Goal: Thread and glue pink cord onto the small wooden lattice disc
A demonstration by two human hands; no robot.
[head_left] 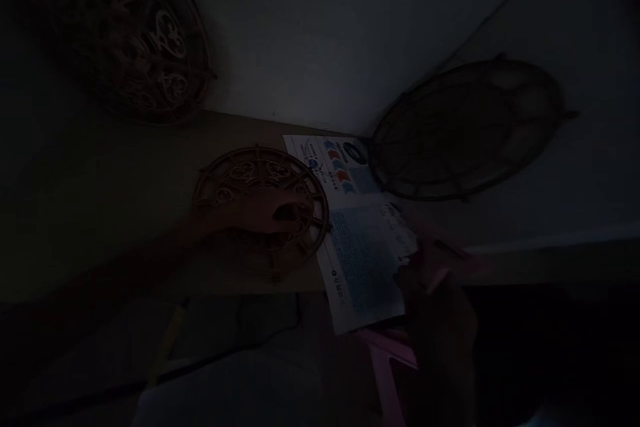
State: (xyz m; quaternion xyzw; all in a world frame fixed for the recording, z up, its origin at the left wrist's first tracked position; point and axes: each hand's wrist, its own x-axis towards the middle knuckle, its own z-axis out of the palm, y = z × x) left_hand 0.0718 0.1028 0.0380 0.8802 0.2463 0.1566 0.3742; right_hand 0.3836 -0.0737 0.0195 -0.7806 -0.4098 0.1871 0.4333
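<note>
Lattice disc [245, 171] is being touched by curled left hand [260, 208], grip unclear — pink object [431, 253] is being clasped in right hand [443, 317].

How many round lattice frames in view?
3: middle frame under the left hand; upper-left frame; right-side frame by the wall. The upper-left one may be a stack hiding more; too dark to tell.

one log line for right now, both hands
left hand: on round lattice piece | right hand: at pink item, grip unclear | printed sheet: between hands
</note>
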